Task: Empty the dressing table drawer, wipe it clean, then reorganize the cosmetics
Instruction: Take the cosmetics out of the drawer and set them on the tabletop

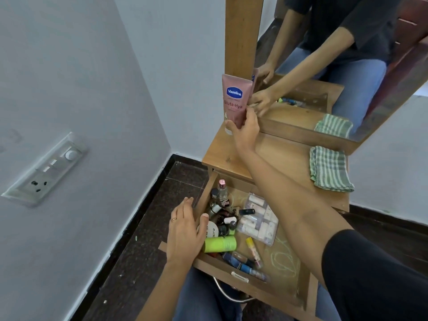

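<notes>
Head view: at centre frame the right hand (245, 127) wraps thumb and fingers round the lower part of a pink lotion tube (235, 98). It holds the tube cap-down at the back left corner of the wooden bench (278, 154), likely to park it clear of the drawer. At lower centre the open drawer (286, 258) is crowded on its left with small cosmetics, and the left hand (185, 230) lies straight-fingered over its left wall, holding nothing, seemingly steadying it. A folded green checked cloth (330, 169) lies at the bench's right, probably for wiping.

Right arm outstretched, right grip (245, 129) curled round tube (235, 98) (thumb opposite fingers); left grip (185, 230) flat, fingers straight.
</notes>
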`<control>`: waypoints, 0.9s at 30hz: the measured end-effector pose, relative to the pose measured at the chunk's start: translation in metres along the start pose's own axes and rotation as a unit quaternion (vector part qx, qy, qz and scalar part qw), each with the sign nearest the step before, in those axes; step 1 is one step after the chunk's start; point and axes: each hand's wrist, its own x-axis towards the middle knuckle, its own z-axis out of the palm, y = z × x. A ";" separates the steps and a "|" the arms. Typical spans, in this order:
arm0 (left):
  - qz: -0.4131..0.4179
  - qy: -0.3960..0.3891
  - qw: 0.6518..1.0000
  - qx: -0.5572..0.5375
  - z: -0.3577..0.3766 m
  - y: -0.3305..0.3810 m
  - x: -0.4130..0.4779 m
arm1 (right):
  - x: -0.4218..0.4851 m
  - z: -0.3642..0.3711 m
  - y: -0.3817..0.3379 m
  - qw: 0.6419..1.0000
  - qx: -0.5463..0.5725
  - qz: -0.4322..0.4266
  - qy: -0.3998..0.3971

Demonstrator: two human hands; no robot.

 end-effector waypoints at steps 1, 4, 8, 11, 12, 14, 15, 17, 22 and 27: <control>-0.002 -0.002 1.000 0.001 0.000 0.000 -0.001 | 0.001 0.003 -0.001 1.000 -0.012 -0.002 0.004; -0.027 -0.008 1.000 -0.005 0.000 -0.002 0.000 | 0.001 0.013 -0.007 0.997 -0.070 -0.011 0.014; -0.041 -0.017 0.999 0.001 0.000 -0.002 0.002 | -0.001 0.019 -0.009 0.995 -0.095 -0.001 0.017; -0.035 -0.018 0.999 0.012 0.000 -0.001 0.004 | 0.001 0.018 -0.008 0.996 -0.089 0.002 0.012; -0.036 -0.019 0.999 0.013 0.000 0.000 0.004 | 0.001 0.016 -0.007 0.996 -0.090 0.001 0.008; -0.038 -0.020 0.999 0.014 -0.001 0.000 0.003 | 0.001 0.013 -0.007 0.996 -0.093 0.002 -0.001; -0.040 -0.021 0.999 0.015 -0.001 0.000 0.002 | 0.001 0.011 -0.007 0.995 -0.097 0.007 -0.007; -0.043 -0.020 0.999 0.014 -0.002 0.002 0.001 | 0.001 0.006 -0.007 0.994 -0.102 0.029 -0.021; -0.048 -0.024 0.998 0.015 -0.004 0.007 0.002 | -0.029 -0.022 -0.013 0.998 -0.040 -0.047 -0.004; -0.048 -0.023 0.998 0.014 -0.006 0.008 0.000 | -0.116 -0.055 0.018 0.970 -0.075 -0.151 -0.178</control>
